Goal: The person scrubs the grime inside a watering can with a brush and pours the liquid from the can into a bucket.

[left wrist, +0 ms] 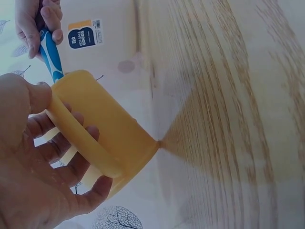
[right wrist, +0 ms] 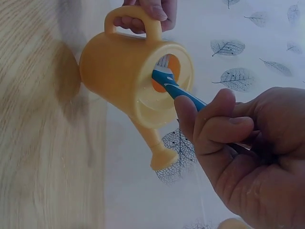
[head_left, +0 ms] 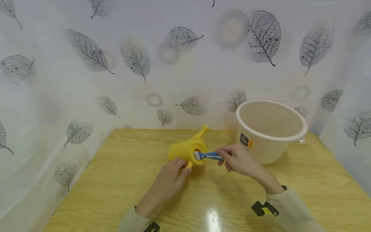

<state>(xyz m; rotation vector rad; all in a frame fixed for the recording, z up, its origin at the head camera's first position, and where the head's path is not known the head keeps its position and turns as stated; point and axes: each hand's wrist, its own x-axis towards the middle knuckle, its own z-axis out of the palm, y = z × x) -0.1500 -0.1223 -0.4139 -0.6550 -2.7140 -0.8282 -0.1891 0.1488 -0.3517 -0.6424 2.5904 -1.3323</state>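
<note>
A yellow watering can [head_left: 181, 150] lies tilted over on the table, its round opening facing right and its spout pointing up and away. My left hand [head_left: 169, 178] grips its handle [left wrist: 81, 136], with fingers curled through the loop. In my right hand [head_left: 239, 161] is a blue-and-white brush [head_left: 210, 156], held between thumb and fingers. The brush head [right wrist: 163, 69] is at the can's opening, its white bristles partly inside. How far the bristles reach in, and whether they touch the wall, I cannot tell.
A large cream bucket [head_left: 271, 149] with a label on its side stands at the back right, close behind my right hand. Wood-grain table [head_left: 116, 190] lies under everything. A white leaf-print curtain [head_left: 185, 74] hangs along the back and sides.
</note>
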